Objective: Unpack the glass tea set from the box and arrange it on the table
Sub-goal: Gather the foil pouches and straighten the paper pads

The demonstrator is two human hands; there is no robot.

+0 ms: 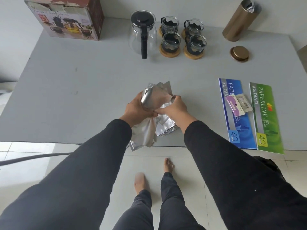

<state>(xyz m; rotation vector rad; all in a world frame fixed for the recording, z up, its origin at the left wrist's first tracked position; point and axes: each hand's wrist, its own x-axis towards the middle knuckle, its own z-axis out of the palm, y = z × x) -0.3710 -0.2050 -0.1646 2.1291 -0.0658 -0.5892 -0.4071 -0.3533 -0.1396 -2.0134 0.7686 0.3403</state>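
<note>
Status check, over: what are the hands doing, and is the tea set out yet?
Left hand and right hand both gripping silver foil packets. Teapot and four cups out, beside the box. Nothing blocking.

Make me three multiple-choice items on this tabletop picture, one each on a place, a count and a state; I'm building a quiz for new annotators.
1. Where does the glass teapot stand?
A. Left of the glass cups
B. On the receipt books
C. Inside the box

2. How many glass cups are on the table?
A. Two
B. Four
C. Six

3. What state is the gold canister in?
A. Lid on
C. Lying on its side
B. Open, with its lid lying on the table

Answers:
1. A: the teapot stands just left of the cups, far from the box.
2. B: four cups stand in two rows of two, on wooden coasters.
3. B: the canister's top is open, and the lid lies apart in front of it.

Meanwhile both hands, left hand and right hand, hold silver foil packets at the near edge.
</note>
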